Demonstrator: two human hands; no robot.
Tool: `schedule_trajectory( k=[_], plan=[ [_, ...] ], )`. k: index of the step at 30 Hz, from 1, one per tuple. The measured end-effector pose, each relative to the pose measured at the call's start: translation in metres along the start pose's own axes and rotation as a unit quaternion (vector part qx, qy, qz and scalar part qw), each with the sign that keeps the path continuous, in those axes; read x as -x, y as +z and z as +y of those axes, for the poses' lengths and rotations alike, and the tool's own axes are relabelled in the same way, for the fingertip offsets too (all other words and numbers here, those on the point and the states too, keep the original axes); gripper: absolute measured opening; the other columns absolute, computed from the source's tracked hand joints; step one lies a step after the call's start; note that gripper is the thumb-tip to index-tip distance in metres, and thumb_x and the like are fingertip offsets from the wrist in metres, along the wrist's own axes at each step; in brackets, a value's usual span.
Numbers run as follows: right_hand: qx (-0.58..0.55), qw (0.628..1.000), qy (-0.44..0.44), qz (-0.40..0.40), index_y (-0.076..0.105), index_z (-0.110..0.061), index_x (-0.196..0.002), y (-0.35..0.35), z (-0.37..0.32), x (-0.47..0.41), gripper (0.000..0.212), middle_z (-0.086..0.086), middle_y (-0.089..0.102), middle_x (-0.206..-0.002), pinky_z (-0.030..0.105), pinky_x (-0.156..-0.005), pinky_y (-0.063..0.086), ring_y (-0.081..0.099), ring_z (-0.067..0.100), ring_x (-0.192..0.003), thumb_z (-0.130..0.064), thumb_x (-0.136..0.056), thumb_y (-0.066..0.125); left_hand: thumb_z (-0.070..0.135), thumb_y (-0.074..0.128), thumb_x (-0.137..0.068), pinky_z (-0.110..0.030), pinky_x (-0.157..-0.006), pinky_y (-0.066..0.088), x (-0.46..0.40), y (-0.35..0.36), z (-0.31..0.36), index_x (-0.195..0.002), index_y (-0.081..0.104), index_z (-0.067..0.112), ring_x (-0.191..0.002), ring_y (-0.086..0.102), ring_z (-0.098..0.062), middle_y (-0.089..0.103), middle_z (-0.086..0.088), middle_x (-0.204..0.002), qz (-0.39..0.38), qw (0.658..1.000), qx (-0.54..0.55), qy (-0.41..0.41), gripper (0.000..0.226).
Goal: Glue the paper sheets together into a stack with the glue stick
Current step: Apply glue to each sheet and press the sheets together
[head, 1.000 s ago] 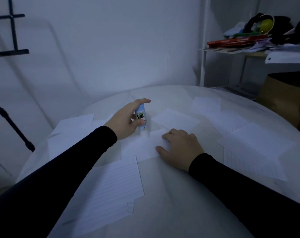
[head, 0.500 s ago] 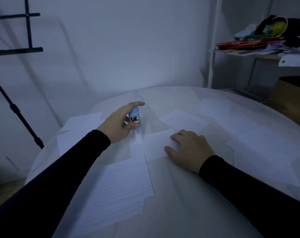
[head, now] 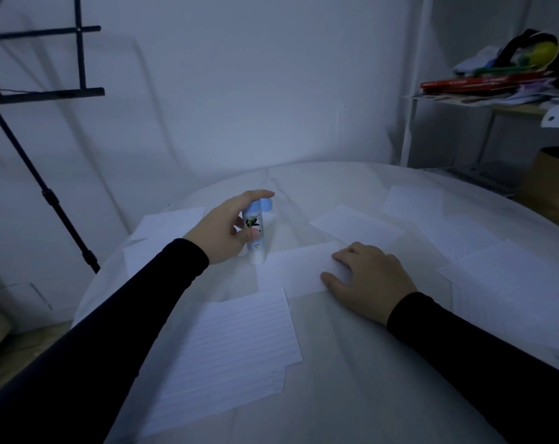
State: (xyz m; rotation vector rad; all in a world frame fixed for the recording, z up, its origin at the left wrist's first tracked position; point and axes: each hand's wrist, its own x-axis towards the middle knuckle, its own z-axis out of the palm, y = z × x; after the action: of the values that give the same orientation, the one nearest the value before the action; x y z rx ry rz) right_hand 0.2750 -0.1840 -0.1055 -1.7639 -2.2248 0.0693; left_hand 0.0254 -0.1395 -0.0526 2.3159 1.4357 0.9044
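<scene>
A person's left hand (head: pixel 222 233) has its grip wrapped around a glue stick (head: pixel 256 232), held upright with its tip on the near-left corner of a small paper sheet (head: pixel 295 270) in the middle of a round white counter (head: pixel 351 379). The right hand (head: pixel 367 277) lies flat with straight fingers, pinning that sheet's right end. This looks like the gluing step; next, another sheet, perhaps the lined sheet (head: pixel 230 354) just nearer than the pinned one, likely needs laying squarely on top.

Left hand (head: pixel 222 232) gripping upright glue stick (head: pixel 255 230) at the corner of a paper sheet (head: pixel 291 270), right hand (head: pixel 369 278) pressing flat on that sheet, round white table (head: pixel 351 379) with scattered lined sheets (head: pixel 230 350)
</scene>
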Motion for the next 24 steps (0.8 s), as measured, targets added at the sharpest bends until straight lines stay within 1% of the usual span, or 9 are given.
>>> schedule_trajectory(
  k=[3,5,6,8,10,13,16,21,24],
  plan=[
    [0.017,1.0,0.013,0.009,0.052,-0.023,-0.128,0.0,0.0,0.0,0.054,-0.003,0.051,-0.127,0.037,-0.097,0.036,0.046,0.021,-0.118,-0.058,-0.089,0.039,0.002,0.059,-0.089,-0.016,-0.067,0.046,-0.001,-0.005,0.01,-0.123,0.04,0.05,-0.074,0.056,-0.019,0.054,0.006,-0.095,0.089,0.992,0.085,0.009,0.062],
    [0.035,0.999,0.032,0.014,0.055,-0.021,-0.123,0.001,-0.002,-0.001,0.055,-0.001,0.051,-0.123,0.037,-0.093,0.037,0.048,0.023,-0.114,-0.06,-0.088,0.038,0.0,0.059,-0.088,-0.021,-0.069,0.048,-0.002,-0.006,0.02,-0.121,0.041,0.05,-0.071,0.056,-0.019,0.052,0.009,-0.089,0.14,0.981,0.131,0.019,0.062],
    [0.04,0.998,0.036,0.016,0.055,-0.021,-0.121,0.001,-0.002,-0.002,0.055,0.0,0.051,-0.121,0.037,-0.092,0.037,0.048,0.023,-0.113,-0.061,-0.089,0.037,0.001,0.06,-0.088,-0.025,-0.07,0.05,-0.002,-0.005,0.026,-0.12,0.041,0.052,-0.07,0.056,-0.019,0.052,0.013,-0.088,0.144,0.979,0.141,0.025,0.063],
    [0.035,0.999,0.033,0.011,0.057,-0.021,-0.119,-0.001,-0.001,-0.004,0.053,0.001,0.05,-0.123,0.038,-0.094,0.036,0.046,0.024,-0.114,-0.059,-0.091,0.034,0.008,0.061,-0.086,-0.035,-0.073,0.052,-0.001,0.002,0.037,-0.119,0.042,0.057,-0.073,0.061,-0.026,0.054,0.02,-0.087,0.113,0.981,0.15,0.038,0.062],
    [-0.002,1.0,0.016,0.006,0.059,-0.023,-0.12,-0.006,0.007,-0.007,0.044,0.0,0.05,-0.127,0.038,-0.098,0.036,0.043,0.024,-0.119,-0.05,-0.095,0.035,0.011,0.062,-0.085,-0.038,-0.074,0.053,0.001,0.013,0.046,-0.117,0.042,0.06,-0.079,0.063,-0.032,0.056,0.018,-0.094,0.064,0.986,0.148,0.043,0.062],
    [-0.049,0.997,-0.048,-0.02,0.057,-0.028,-0.127,-0.013,0.029,-0.013,0.039,-0.007,0.045,-0.138,0.037,-0.106,0.031,0.033,0.019,-0.131,-0.043,-0.093,0.042,0.006,0.064,-0.087,-0.027,-0.068,0.05,0.004,0.03,0.055,-0.124,0.041,0.049,-0.075,0.063,-0.022,0.056,0.008,-0.102,0.015,0.992,0.117,0.055,0.062],
    [-0.061,0.994,-0.079,-0.049,0.055,-0.033,-0.128,-0.016,0.041,-0.015,0.037,-0.014,0.046,-0.139,0.038,-0.109,0.028,0.031,0.014,-0.133,-0.038,-0.092,0.05,0.004,0.064,-0.087,-0.02,-0.067,0.049,0.005,0.043,0.063,-0.128,0.041,0.044,-0.074,0.063,-0.016,0.057,0.008,-0.105,0.0,0.991,0.119,0.056,0.061],
    [-0.061,0.991,-0.092,-0.069,0.056,-0.038,-0.126,-0.015,0.047,-0.016,0.035,-0.018,0.047,-0.137,0.038,-0.108,0.029,0.035,0.013,-0.13,-0.03,-0.092,0.051,0.004,0.065,-0.085,-0.033,-0.07,0.053,0.005,0.063,0.078,-0.126,0.036,0.048,-0.074,0.06,-0.014,0.056,0.008,-0.112,-0.017,0.991,0.098,0.091,0.067],
    [-0.063,0.991,-0.1,-0.068,0.058,-0.036,-0.125,-0.014,0.051,-0.016,0.034,-0.018,0.048,-0.136,0.039,-0.106,0.031,0.037,0.014,-0.129,-0.033,-0.091,0.052,0.003,0.064,-0.085,-0.034,-0.069,0.052,0.002,0.07,0.081,-0.127,0.036,0.046,-0.073,0.059,-0.014,0.057,0.01,-0.109,-0.016,0.989,0.107,0.097,0.066]
  ],
)
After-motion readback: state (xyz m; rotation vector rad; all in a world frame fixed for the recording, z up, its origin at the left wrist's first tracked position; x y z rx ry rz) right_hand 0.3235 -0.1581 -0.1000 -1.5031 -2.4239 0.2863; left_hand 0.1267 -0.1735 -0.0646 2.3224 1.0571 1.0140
